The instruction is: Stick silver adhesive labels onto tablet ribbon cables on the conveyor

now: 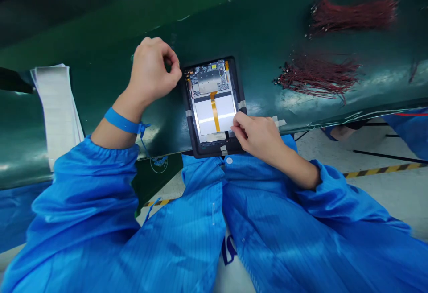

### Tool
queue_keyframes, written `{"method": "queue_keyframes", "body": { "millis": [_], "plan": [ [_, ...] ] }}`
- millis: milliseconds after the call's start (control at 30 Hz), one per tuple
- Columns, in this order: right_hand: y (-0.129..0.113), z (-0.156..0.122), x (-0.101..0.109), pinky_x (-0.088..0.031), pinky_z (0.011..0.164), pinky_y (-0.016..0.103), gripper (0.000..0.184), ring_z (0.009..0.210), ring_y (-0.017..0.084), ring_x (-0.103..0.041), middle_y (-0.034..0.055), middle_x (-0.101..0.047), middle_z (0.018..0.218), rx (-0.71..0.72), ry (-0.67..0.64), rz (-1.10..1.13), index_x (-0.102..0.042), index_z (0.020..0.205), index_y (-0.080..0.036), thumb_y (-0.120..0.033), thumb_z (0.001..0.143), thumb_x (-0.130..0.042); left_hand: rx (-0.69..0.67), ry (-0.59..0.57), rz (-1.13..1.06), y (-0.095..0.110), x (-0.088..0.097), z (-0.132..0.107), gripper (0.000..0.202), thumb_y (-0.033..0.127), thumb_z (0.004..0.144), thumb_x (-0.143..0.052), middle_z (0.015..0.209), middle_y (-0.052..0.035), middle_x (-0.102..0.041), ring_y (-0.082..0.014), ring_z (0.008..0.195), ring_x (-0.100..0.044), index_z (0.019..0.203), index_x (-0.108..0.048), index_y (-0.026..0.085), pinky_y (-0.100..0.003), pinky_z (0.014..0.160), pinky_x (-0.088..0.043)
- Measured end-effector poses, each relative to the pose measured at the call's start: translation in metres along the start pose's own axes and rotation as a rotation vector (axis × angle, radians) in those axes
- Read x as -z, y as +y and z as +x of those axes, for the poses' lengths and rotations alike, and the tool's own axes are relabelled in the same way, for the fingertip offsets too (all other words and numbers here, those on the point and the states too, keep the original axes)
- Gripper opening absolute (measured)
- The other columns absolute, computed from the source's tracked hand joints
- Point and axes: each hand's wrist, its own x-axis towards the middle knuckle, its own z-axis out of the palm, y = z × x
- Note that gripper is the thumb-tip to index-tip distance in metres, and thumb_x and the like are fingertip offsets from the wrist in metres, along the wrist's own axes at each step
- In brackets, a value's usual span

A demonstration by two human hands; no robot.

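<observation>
An opened tablet lies face down on the green belt, with its circuit board, white battery and an orange flex cable showing. My left hand hovers at the tablet's upper left corner with its fingers curled in a pinch; what it holds is too small to make out. My right hand rests at the tablet's lower right edge, fingertips pressed together on the frame beside a strip of white tape. Both arms wear blue sleeves, and a blue strap circles my left wrist.
Two bundles of thin red wires lie on the belt at the upper right. A stack of white sheets sits at the left. Below the belt's near edge is grey floor with a yellow-black stripe.
</observation>
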Motion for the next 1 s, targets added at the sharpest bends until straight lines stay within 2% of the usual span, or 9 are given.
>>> {"method": "queue_keyframes", "body": {
  "millis": [67, 167, 267, 367, 533, 700, 767, 867, 1000],
  "plan": [
    [0.001, 0.0, -0.001, -0.015, 0.065, 0.033, 0.021, 0.069, 0.02, -0.058, 0.0052, -0.077, 0.088, 0.004, 0.003, 0.002, -0.066, 0.109, -0.021, -0.028, 0.104, -0.046, 0.131, 0.012, -0.081, -0.026, 0.003, 0.0, 0.043, 0.054, 0.097, -0.059, 0.108, -0.0037, -0.075, -0.0175, 0.093, -0.055, 0.107, -0.073, 0.014, -0.042, 0.088, -0.043],
    [0.001, 0.0, -0.001, -0.015, 0.064, 0.033, 0.022, 0.067, 0.02, -0.057, 0.0055, -0.077, 0.087, 0.005, 0.004, 0.003, -0.066, 0.107, -0.02, -0.029, 0.104, -0.046, 0.306, 0.133, -0.091, -0.085, 0.01, 0.002, 0.049, 0.058, 0.098, -0.058, 0.102, -0.0024, -0.073, -0.0158, 0.087, -0.052, 0.111, -0.068, 0.012, -0.041, 0.084, -0.04],
    [0.0, 0.0, -0.001, -0.014, 0.064, 0.032, 0.021, 0.066, 0.019, -0.056, 0.0055, -0.076, 0.084, 0.002, 0.016, 0.006, -0.066, 0.104, -0.021, -0.03, 0.103, -0.047, 0.49, 0.273, 0.055, -0.147, 0.018, 0.007, 0.045, 0.056, 0.096, -0.063, 0.104, -0.0016, -0.067, -0.0162, 0.093, -0.043, 0.106, -0.063, 0.012, -0.043, 0.088, -0.036],
    [0.0, 0.001, -0.002, -0.015, 0.063, 0.032, 0.02, 0.064, 0.019, -0.055, 0.0049, -0.075, 0.08, 0.002, 0.028, 0.003, -0.067, 0.102, -0.02, -0.029, 0.102, -0.049, 0.571, 0.219, 0.282, -0.179, 0.022, 0.012, 0.041, 0.053, 0.09, -0.074, 0.107, -0.0022, -0.055, -0.0188, 0.102, -0.03, 0.095, -0.06, 0.015, -0.046, 0.099, -0.029],
    [0.004, -0.005, -0.003, -0.022, 0.062, 0.031, 0.017, 0.065, 0.018, -0.056, 0.0031, -0.073, 0.079, 0.069, 0.09, 0.031, -0.067, 0.099, -0.02, -0.027, 0.102, -0.052, 0.343, 0.044, 0.358, -0.167, 0.008, 0.014, 0.052, 0.071, 0.089, -0.065, 0.108, -0.0054, -0.053, -0.0239, 0.107, -0.024, 0.087, -0.066, 0.02, -0.052, 0.107, -0.022],
    [-0.001, -0.027, -0.004, -0.037, 0.073, 0.035, 0.025, 0.089, 0.023, -0.061, 0.01, -0.074, 0.095, 0.455, 0.222, -0.067, -0.069, 0.093, -0.018, -0.033, 0.107, -0.054, 0.215, -0.019, 0.278, -0.141, 0.009, -0.009, 0.068, 0.083, 0.093, -0.044, 0.109, -0.0076, -0.063, -0.028, 0.113, -0.028, 0.099, -0.074, 0.022, -0.058, 0.113, -0.016],
    [-0.007, -0.032, -0.008, -0.037, 0.075, 0.037, 0.023, 0.096, 0.026, -0.06, 0.011, -0.074, 0.099, 0.576, 0.205, -0.197, -0.071, 0.094, -0.019, -0.033, 0.106, -0.058, 0.199, 0.003, 0.28, -0.132, 0.014, -0.025, 0.065, 0.076, 0.098, -0.044, 0.114, -0.0081, -0.065, -0.0294, 0.115, -0.032, 0.108, -0.076, 0.021, -0.06, 0.112, -0.018],
    [-0.015, -0.027, -0.016, -0.034, 0.073, 0.037, 0.02, 0.09, 0.024, -0.057, 0.0077, -0.071, 0.09, 0.613, 0.236, -0.334, -0.071, 0.092, -0.019, -0.019, 0.105, -0.056, 0.253, 0.129, 0.251, -0.119, 0.022, -0.051, 0.052, 0.061, 0.099, -0.056, 0.118, -0.0089, -0.067, -0.0312, 0.117, -0.042, 0.118, -0.076, 0.017, -0.059, 0.107, -0.028],
    [-0.011, 0.022, -0.005, -0.028, 0.069, 0.038, 0.024, 0.085, 0.023, -0.054, 0.0073, -0.069, 0.087, 0.536, 0.37, -0.423, -0.07, 0.095, -0.019, -0.015, 0.107, -0.049, 0.214, 0.275, 0.237, -0.1, 0.033, -0.095, 0.045, 0.041, 0.1, -0.055, 0.118, -0.016, -0.069, -0.0343, 0.116, -0.057, 0.126, -0.075, 0.01, -0.056, 0.1, -0.037]
  ]
}}
